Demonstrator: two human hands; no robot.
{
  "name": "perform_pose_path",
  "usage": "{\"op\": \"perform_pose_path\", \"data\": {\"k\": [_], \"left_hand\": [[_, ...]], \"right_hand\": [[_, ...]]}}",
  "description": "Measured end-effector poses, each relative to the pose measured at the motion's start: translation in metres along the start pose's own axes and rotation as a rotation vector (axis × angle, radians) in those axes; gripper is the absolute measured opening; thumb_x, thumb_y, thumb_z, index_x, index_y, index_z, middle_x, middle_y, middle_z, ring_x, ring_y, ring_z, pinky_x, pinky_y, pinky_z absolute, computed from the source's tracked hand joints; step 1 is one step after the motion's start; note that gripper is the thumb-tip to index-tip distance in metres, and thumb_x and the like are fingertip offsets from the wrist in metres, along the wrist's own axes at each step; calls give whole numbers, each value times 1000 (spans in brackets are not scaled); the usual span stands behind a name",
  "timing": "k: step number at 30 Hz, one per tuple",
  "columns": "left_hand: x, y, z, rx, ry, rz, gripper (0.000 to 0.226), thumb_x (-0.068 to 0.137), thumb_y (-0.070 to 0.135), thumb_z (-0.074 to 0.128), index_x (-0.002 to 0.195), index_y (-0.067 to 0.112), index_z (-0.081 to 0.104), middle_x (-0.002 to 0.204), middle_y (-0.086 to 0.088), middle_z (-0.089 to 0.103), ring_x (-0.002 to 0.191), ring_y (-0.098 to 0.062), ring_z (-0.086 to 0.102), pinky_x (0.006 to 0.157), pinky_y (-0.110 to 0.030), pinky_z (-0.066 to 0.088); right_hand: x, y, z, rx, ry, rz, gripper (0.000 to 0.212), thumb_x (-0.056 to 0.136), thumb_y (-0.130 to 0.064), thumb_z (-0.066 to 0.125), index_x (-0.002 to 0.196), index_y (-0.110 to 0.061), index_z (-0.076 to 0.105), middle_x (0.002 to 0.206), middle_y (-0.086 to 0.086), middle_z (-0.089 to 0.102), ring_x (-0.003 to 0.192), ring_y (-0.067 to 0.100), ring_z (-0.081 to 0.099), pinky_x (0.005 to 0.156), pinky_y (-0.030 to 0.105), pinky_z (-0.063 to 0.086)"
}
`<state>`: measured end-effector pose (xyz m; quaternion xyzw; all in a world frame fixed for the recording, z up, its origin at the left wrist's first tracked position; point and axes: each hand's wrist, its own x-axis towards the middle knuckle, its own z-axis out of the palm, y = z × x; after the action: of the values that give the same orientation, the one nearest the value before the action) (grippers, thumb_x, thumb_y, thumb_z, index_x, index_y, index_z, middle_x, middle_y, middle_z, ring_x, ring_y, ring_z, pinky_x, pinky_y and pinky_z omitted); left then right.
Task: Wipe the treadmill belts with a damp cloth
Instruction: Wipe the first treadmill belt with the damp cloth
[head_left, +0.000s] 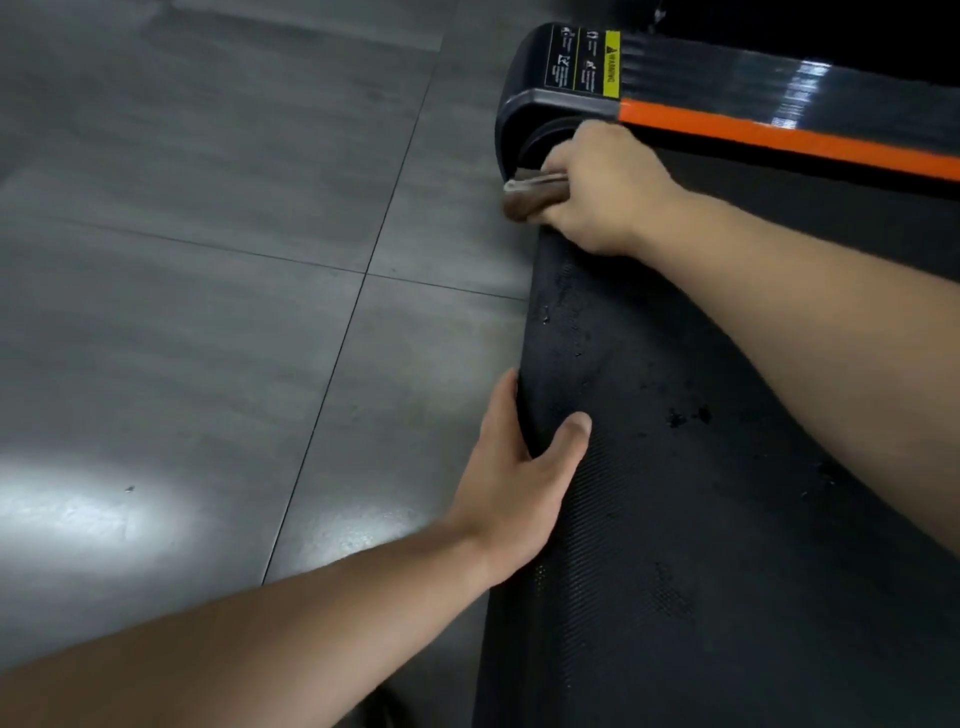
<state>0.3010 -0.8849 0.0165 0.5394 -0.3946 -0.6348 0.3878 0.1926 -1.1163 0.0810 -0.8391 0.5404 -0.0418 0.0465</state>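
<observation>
Right grip (608, 187) is clenched round the brown cloth (530, 196), which pokes out just left of its knuckles at the corner of the treadmill belt (701, 519). Left grip (519, 467) clasps the belt's edge, thumb on top.

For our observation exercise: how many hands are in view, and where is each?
2. The left hand holds the edge of the treadmill belt, thumb on top. The right hand grips a brown cloth at the belt's far corner, beside the orange rail.
</observation>
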Motion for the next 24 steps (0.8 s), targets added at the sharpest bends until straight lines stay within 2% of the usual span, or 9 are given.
{"op": "perform_pose_path", "data": {"k": [3, 5, 7, 9, 12, 15, 19, 22, 24], "left_hand": [[-3, -2, -1, -34, 19, -53, 23, 98, 41, 67, 116, 48, 53, 117, 26, 70, 109, 5, 66, 100, -30, 52], [-5, -3, -3, -43, 31, -90, 30, 95, 48, 69, 120, 45, 53, 116, 25, 70, 107, 7, 66, 98, -28, 52], [-6, -4, -4, -57, 32, -109, 43, 91, 54, 71, 127, 40, 53, 118, 21, 71, 107, 5, 67, 98, -28, 53], [-7, -6, -4, -64, 26, -115, 52, 89, 56, 71, 133, 35, 52, 119, 19, 71, 108, 3, 68, 100, -31, 54], [-6, -8, -5, -79, 20, -112, 46, 94, 50, 69, 133, 33, 53, 120, 19, 71, 109, 3, 68, 99, -29, 55], [-7, -8, -4, -98, 21, -114, 42, 96, 47, 69, 132, 32, 54, 119, 18, 72, 108, 2, 69, 98, -28, 55], [-7, -6, -4, -96, 21, -117, 38, 96, 46, 68, 129, 34, 55, 119, 18, 72, 108, 2, 68, 99, -30, 55], [-5, -7, -3, -97, 23, -110, 37, 95, 46, 69, 127, 33, 56, 117, 18, 73, 106, 2, 69, 98, -29, 55], [-4, -8, -3, -98, 26, -106, 37, 95, 47, 69, 126, 34, 56, 116, 19, 73, 106, 2, 68, 98, -28, 55]], "right_hand": [[-58, -29, -3, 35, -290, -167, 24, 80, -47, 78, 83, -26, 68, 78, -9, 58, 78, 19, 57, 69, 32, 44], [-66, -39, -3, -13, -404, -248, 28, 78, -49, 78, 83, -24, 68, 81, -7, 61, 77, 20, 56, 70, 34, 48], [-35, -34, -5, -108, -338, -197, 27, 77, -46, 80, 86, -22, 71, 84, -3, 67, 82, 23, 59, 73, 35, 51], [10, -19, -5, -176, -205, -48, 29, 79, -43, 80, 92, -18, 73, 95, 5, 71, 89, 27, 61, 75, 35, 50], [35, -5, -4, -224, -16, 57, 29, 84, -43, 75, 92, -16, 72, 94, 8, 66, 95, 33, 62, 71, 35, 44], [-5, -10, -6, -30, -94, 12, 27, 82, -48, 77, 80, -23, 68, 79, -3, 61, 84, 26, 61, 69, 31, 40], [-51, -11, -14, 114, -285, -163, 25, 80, -48, 80, 89, -27, 72, 87, -7, 58, 83, 16, 57, 74, 32, 44], [-13, 4, -9, 100, -112, -33, 23, 82, -44, 81, 78, -28, 65, 76, -10, 57, 81, 18, 59, 66, 28, 39], [13, 11, -5, 63, 41, 66, 25, 83, -48, 78, 81, -25, 68, 75, -5, 59, 85, 23, 63, 69, 29, 41]]}}
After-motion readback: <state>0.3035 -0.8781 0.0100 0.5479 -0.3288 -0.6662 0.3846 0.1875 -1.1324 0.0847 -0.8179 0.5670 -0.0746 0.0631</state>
